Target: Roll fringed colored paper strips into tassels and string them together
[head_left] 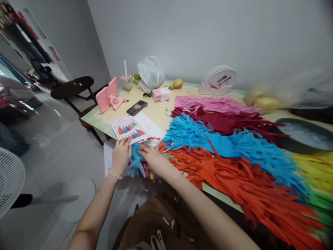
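At the table's near left edge, a small bunch of blue paper fringe (134,159) sits between my two hands, with other coloured strips hanging below it. My left hand (121,155), wearing a beaded bracelet, curls its fingers round the left side of the bunch. From the right, the bent fingers of my right hand (152,158) press on the same blue fringe. Just beyond my fingertips lie a white folded edge (138,139) and a printed sheet (129,127) picturing coloured tassels. A thin white cord (168,147) loops beside my right hand.
Fringed paper in orange (221,170), blue (223,144), dark red (221,121) and pink (215,103) covers the table's right side. Farther back are a phone (137,107), a pink stand (108,95), a drink cup (127,83) and a tissue pack (161,94). A fan (10,177) stands left.
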### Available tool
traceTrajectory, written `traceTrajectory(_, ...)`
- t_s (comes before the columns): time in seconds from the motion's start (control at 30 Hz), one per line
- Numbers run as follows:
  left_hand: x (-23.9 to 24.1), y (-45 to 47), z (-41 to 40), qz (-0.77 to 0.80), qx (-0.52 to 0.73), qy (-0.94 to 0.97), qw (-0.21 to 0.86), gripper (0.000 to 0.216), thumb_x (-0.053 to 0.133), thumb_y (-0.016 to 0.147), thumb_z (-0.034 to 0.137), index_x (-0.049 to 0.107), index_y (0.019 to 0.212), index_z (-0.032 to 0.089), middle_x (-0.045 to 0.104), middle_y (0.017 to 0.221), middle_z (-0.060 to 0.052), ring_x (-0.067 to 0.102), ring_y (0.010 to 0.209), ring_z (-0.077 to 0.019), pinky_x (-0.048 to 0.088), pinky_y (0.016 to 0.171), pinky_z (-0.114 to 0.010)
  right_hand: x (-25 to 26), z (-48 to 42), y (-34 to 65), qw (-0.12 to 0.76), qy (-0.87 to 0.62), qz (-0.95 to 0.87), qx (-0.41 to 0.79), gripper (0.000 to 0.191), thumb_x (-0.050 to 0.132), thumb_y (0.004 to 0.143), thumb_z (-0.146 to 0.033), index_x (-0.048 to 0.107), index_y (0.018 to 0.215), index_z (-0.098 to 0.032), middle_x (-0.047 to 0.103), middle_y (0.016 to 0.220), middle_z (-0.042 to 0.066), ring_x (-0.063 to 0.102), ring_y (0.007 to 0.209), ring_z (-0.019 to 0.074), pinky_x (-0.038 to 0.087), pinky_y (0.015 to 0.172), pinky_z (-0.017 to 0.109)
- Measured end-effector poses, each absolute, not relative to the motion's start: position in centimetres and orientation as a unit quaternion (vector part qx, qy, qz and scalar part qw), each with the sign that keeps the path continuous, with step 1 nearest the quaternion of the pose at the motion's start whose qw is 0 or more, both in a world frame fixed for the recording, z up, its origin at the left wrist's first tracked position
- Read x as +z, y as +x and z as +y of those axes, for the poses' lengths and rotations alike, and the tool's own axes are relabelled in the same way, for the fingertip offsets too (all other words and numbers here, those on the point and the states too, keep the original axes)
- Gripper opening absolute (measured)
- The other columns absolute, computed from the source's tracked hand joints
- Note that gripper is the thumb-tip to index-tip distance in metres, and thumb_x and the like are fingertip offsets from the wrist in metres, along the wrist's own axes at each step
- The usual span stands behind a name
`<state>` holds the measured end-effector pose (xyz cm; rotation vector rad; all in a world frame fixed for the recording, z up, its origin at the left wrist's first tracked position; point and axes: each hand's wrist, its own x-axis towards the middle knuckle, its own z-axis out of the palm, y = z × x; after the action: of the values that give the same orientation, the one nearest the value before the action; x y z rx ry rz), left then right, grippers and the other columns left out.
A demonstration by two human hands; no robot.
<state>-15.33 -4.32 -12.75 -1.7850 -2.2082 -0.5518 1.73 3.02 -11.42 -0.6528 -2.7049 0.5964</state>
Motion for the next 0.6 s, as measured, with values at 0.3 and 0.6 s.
traceTrajectory(0.3, -11.2, -11.5, -6.5, -0.718, -0.226, -0.654, 0.08, 0.033, 0.046, 0.097, 0.025, 0.066, 0.123, 0.017, 0.069, 0.121, -0.012, 0.06, 0.109, -0.0278, 0.054, 0.084, -0.039, -14.0, 3.1, -0.5, 0.163, -0.212, -0.947, 0.178, 0.041, 0.048, 0.085, 0.002, 0.062, 0.122, -0.006, 0.065, 0.12, 0.02, 0.058, 0.117, 0.0275, 0.046, 0.106, 0.043)
traceTrajectory(0.6, -6.5, -22.9, -8.7, -0.779, -0.335, -0.51, -0.146, 0.073, 0.053, 0.084, 0.064, 0.056, 0.135, 0.011, 0.064, 0.13, -0.018, 0.061, 0.115, -0.0353, 0.05, 0.098, -0.051, -10.1, -1.4, 8.4, 0.179, -0.078, -0.961, 0.198, 0.033, 0.046, 0.099, -0.016, 0.06, 0.128, -0.016, 0.061, 0.131, 0.014, 0.053, 0.127, 0.023, 0.044, 0.11, 0.042)
